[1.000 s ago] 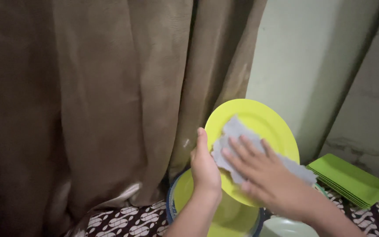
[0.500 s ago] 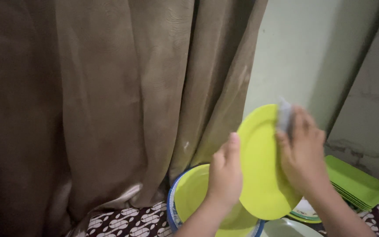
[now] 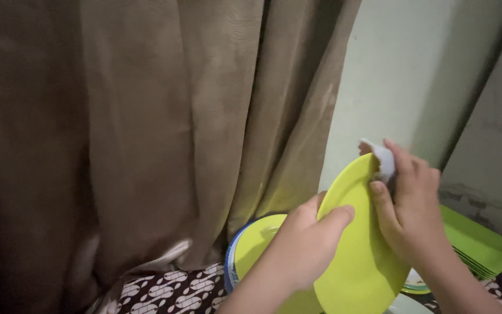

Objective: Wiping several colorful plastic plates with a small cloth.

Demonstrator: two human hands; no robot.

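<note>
Your left hand (image 3: 308, 247) grips the plate (image 3: 358, 256) at its rim; your right hand (image 3: 409, 206) presses a cloth (image 3: 383, 158) behind its top edge

The scene is viewed from one head-worn camera, aimed forward and slightly down, close to a brown curtain (image 3: 146, 128) filling the frame's left.

A brown curtain (image 3: 146, 128) hangs in heavy folds across the left and middle of the view. To its right stands a pale green wall (image 3: 413, 75). Low down, a bowl (image 3: 245, 256) with a blue rim rests on a dark patterned cloth (image 3: 169, 291). A stack of green square plates (image 3: 483, 247) lies at the right edge.
</note>
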